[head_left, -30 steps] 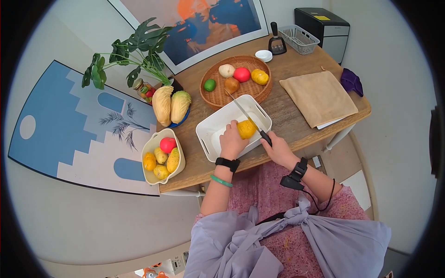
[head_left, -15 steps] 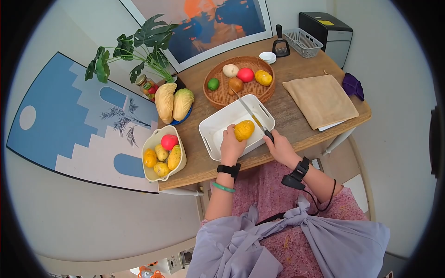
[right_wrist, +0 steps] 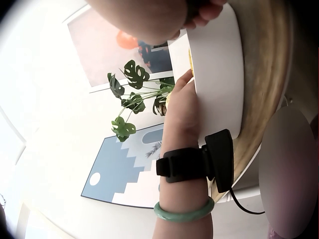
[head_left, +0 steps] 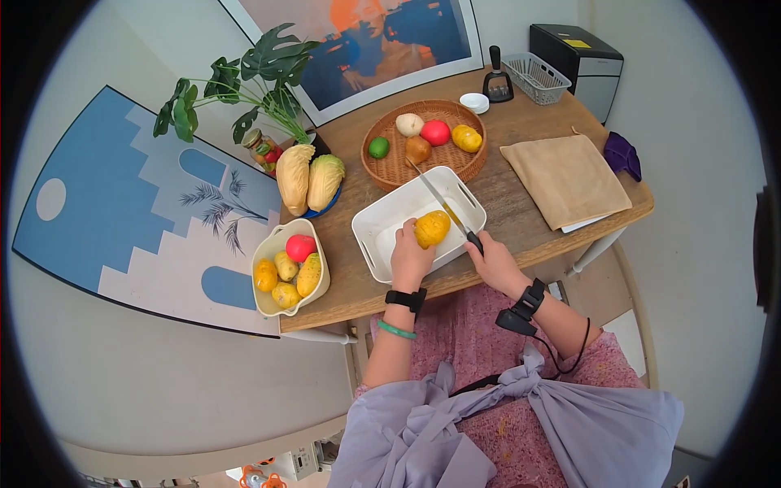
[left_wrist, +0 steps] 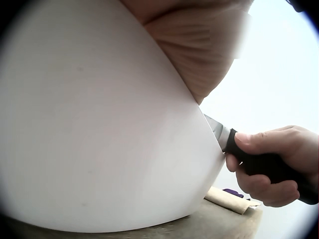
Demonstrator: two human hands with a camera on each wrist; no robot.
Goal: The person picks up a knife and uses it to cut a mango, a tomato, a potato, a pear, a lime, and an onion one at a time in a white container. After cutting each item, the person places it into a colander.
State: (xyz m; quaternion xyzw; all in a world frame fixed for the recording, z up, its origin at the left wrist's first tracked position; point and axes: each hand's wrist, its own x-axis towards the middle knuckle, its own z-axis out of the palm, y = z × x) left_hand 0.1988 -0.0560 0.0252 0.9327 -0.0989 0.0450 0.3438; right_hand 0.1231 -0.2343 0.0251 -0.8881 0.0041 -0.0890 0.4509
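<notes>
A yellow potato [head_left: 433,228] sits over the white rectangular tub [head_left: 373,252], and my left hand [head_left: 412,260] grips its near left side. In my right hand [head_left: 496,262] is a kitchen knife [head_left: 448,206], held by its black handle. Its blade slants away to the upper left across the tub, just right of the potato, its tip close to an onion [head_left: 417,150]. The left wrist view has the right-hand fingers [left_wrist: 269,184] wrapped around the handle, while the tub's wall [left_wrist: 99,124] hides the potato and most of the blade.
Behind the tub stands a wicker tray [head_left: 378,172] of vegetables. A cream basket [head_left: 325,281] of potatoes and a red vegetable is at left, near napa cabbages [head_left: 294,179]. To the right lies a tan cloth [head_left: 565,180]; a grey basket [head_left: 537,79] stands at the back.
The knife blade has come away from the potato's right side and now lies beside it. My left hand has turned the potato slightly. The head view has shifted a little.
</notes>
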